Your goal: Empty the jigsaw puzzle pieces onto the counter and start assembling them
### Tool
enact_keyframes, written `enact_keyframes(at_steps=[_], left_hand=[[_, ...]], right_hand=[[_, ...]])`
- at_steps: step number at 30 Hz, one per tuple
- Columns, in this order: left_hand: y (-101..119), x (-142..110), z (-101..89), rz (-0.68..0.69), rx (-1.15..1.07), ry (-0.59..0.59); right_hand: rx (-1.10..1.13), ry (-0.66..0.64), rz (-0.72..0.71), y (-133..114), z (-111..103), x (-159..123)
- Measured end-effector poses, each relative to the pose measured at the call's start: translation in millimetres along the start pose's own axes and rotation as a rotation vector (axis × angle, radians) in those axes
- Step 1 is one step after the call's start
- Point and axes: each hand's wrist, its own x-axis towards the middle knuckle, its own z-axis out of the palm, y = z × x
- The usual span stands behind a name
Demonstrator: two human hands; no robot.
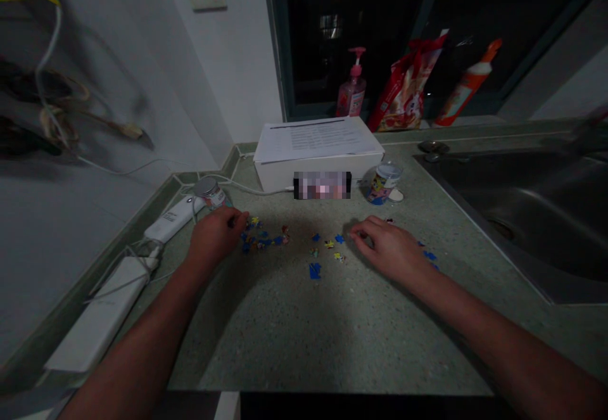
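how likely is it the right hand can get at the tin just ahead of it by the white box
Probably easily: the right hand lies close in front of the printed tin. Only a small puzzle piece lies between them, and the white box stands beside the tin, not in front of it.

The left hand (216,237) and right hand (389,249) rest among scattered jigsaw pieces (314,271) on a speckled countertop (285,337)

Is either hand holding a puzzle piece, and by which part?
It cannot be told: the left hand and right hand curl beside the puzzle pieces, hiding any pinch.
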Motion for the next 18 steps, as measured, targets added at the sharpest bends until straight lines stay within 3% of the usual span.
enact_keyframes(at_steps=[18], left_hand=[[6.3, -1.1, -4.5, -0.020, 0.060, -0.089]], right_hand=[[-0.085, -0.030, -0.033, 0.9, 2.5, 1.3]])
